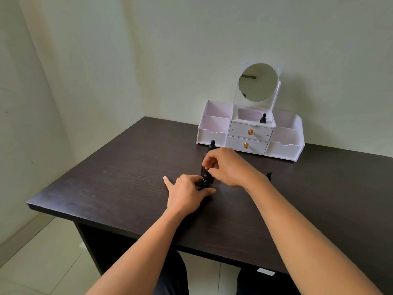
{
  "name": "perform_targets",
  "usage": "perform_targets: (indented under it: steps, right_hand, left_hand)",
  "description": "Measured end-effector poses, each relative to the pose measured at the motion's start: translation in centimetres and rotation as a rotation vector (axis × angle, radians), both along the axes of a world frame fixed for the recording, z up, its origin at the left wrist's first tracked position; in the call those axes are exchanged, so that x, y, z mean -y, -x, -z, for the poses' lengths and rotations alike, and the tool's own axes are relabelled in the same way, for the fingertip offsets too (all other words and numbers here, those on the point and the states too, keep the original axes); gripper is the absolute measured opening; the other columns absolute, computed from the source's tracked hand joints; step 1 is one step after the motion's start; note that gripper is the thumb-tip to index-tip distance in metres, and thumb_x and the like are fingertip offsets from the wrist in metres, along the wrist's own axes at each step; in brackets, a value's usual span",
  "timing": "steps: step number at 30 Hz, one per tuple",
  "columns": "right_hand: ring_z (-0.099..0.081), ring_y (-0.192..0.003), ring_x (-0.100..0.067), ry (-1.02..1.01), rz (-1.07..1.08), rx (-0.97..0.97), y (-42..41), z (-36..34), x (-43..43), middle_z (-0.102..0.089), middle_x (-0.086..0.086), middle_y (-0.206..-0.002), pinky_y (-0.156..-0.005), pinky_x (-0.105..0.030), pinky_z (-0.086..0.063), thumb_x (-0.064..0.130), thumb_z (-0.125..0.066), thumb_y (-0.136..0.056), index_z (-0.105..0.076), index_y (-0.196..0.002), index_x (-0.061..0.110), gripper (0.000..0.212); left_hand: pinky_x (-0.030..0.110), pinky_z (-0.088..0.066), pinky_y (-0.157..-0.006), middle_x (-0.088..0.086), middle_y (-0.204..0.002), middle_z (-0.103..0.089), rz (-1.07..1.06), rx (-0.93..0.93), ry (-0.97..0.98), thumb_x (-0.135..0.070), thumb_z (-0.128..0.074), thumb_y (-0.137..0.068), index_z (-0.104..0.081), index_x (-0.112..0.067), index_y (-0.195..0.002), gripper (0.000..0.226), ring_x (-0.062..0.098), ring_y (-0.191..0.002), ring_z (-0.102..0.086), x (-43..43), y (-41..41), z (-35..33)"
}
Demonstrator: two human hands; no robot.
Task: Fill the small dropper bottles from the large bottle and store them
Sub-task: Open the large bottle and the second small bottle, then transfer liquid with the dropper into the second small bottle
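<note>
The left hand (187, 191) curls around a small dark glass dropper bottle (205, 181) standing on the dark wooden table (127, 177); the right hand (229, 167) pinches its cap. A hard twist could tip it, spilling liquid.

Dark brown, wood-grained rectangular worktop (119, 179). At the far edge, by the wall: white plastic desk organiser (212, 136) with round mirror, open side compartments and two gold-knobbed drawers. Just in front of it, upright: tall dark bottle with black dropper cap (211, 145). Nearer, close before that: small dark dropper bottle (205, 180), upright. To the right, apart: another small dark dropper bottle (269, 176), only its top showing.
</note>
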State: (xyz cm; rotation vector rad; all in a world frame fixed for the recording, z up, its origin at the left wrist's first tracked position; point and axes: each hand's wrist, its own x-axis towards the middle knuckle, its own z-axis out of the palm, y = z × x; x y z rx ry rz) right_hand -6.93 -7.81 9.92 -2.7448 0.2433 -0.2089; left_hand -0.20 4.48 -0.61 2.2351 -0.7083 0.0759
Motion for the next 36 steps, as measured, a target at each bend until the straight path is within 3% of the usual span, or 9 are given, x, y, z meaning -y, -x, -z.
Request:
perform_targets:
  steps: [2, 5, 7, 10, 15, 22, 27, 31, 36]
  right_hand:
    - [-0.056, -0.076, -0.001, -0.041, -0.011, -0.001, 0.2, -0.1, 0.2, -0.066, 0.011, -0.095, -0.074, -0.024, -0.048, 0.017, -0.068, -0.085, -0.066, -0.107, 0.026, 0.024]
    - [-0.061, -0.083, -0.010, 0.033, 0.057, 0.016, 0.0, 0.5, 0.1, -0.064, 0.008, -0.093, -0.077, -0.035, -0.054, 0.040, -0.070, -0.086, -0.067, -0.096, 0.031, 0.014]
    - [-0.061, -0.084, -0.010, 0.036, 0.040, 0.011, -0.1, 0.7, 0.1, -0.064, 0.007, -0.095, -0.079, -0.037, -0.055, 0.033, -0.067, -0.089, -0.067, -0.094, 0.031, 0.006]
    - [-0.056, -0.078, -0.001, -0.069, -0.030, 0.002, 0.0, 0.3, 0.1, -0.065, 0.010, -0.100, -0.078, -0.029, -0.052, 0.015, -0.066, -0.085, -0.065, -0.107, 0.029, 0.027]
    - [-0.063, -0.082, -0.012, 0.032, 0.049, 0.001, -0.2, 0.7, -0.1, -0.064, 0.007, -0.093, -0.078, -0.040, -0.057, 0.036, -0.069, -0.086, -0.066, -0.097, 0.030, 0.013]
    - [-0.064, -0.080, -0.009, -0.041, 0.040, 0.103, 0.1, -0.9, 0.7, -0.068, 0.006, -0.087, -0.077, -0.029, -0.055, 0.019, -0.066, -0.087, -0.073, -0.097, 0.022, 0.013]
    - [-0.059, -0.072, -0.004, -0.171, 0.191, 0.216, 1.1, -1.0, 3.6, -0.065, 0.007, -0.077, -0.063, -0.017, -0.043, 0.020, -0.067, -0.088, -0.072, -0.090, 0.020, 0.005]
    - [-0.062, -0.074, -0.010, -0.246, 0.386, 0.259, 1.1, 1.4, 5.1, -0.066, 0.003, -0.080, -0.066, -0.023, -0.049, 0.016, -0.065, -0.087, -0.069, -0.092, 0.018, 0.006]
    - [-0.066, -0.084, -0.018, -0.272, 0.477, 0.200, -0.8, 5.2, 4.7, -0.069, -0.002, -0.095, -0.073, -0.032, -0.055, 0.015, -0.067, -0.089, -0.069, -0.098, 0.019, 0.010]
  left_hand:
    - [0.061, 0.008, -0.117, -0.022, -0.080, -0.066, 0.001, 0.000, -0.008, -0.061, -0.070, -0.080, -0.072, -0.042, -0.096, 0.024, 0.006, -0.103, -0.060, -0.1, 0.0, 0.0]
    - [0.061, 0.010, -0.117, -0.021, -0.085, -0.070, 0.002, -0.008, -0.004, -0.061, -0.070, -0.080, -0.073, -0.041, -0.098, 0.026, 0.004, -0.102, -0.061, -0.1, 0.1, 0.1]
    - [0.060, 0.011, -0.117, -0.021, -0.087, -0.072, 0.008, -0.008, 0.001, -0.061, -0.070, -0.080, -0.073, -0.042, -0.099, 0.027, 0.004, -0.103, -0.061, 0.0, 0.1, 0.1]
    - [0.061, 0.011, -0.116, -0.020, -0.086, -0.072, 0.015, -0.008, -0.005, -0.061, -0.070, -0.080, -0.073, -0.041, -0.097, 0.026, 0.005, -0.102, -0.061, -0.1, 0.0, 0.0]
    - [0.062, 0.009, -0.117, -0.021, -0.086, -0.072, 0.008, -0.004, -0.010, -0.061, -0.070, -0.080, -0.073, -0.041, -0.096, 0.025, 0.004, -0.102, -0.061, -0.1, 0.1, 0.0]
    - [0.057, 0.011, -0.118, -0.020, -0.086, -0.072, -0.004, -0.013, 0.004, -0.063, -0.071, -0.079, -0.073, -0.042, -0.102, 0.032, 0.005, -0.104, -0.061, -0.2, 0.1, -0.1]
    - [0.058, 0.010, -0.118, -0.018, -0.092, -0.073, -0.006, -0.031, 0.002, -0.062, -0.072, -0.078, -0.073, -0.041, -0.108, 0.036, 0.006, -0.107, -0.061, -0.3, 0.2, -0.2]
    - [0.058, 0.010, -0.118, -0.018, -0.088, -0.072, 0.000, -0.031, 0.007, -0.061, -0.072, -0.079, -0.073, -0.040, -0.106, 0.034, 0.007, -0.105, -0.061, -0.3, 0.3, -0.4]
    - [0.058, 0.011, -0.118, -0.018, -0.091, -0.072, 0.003, -0.028, 0.002, -0.059, -0.072, -0.080, -0.072, -0.042, -0.106, 0.031, 0.007, -0.105, -0.061, -0.3, 0.4, -0.6]
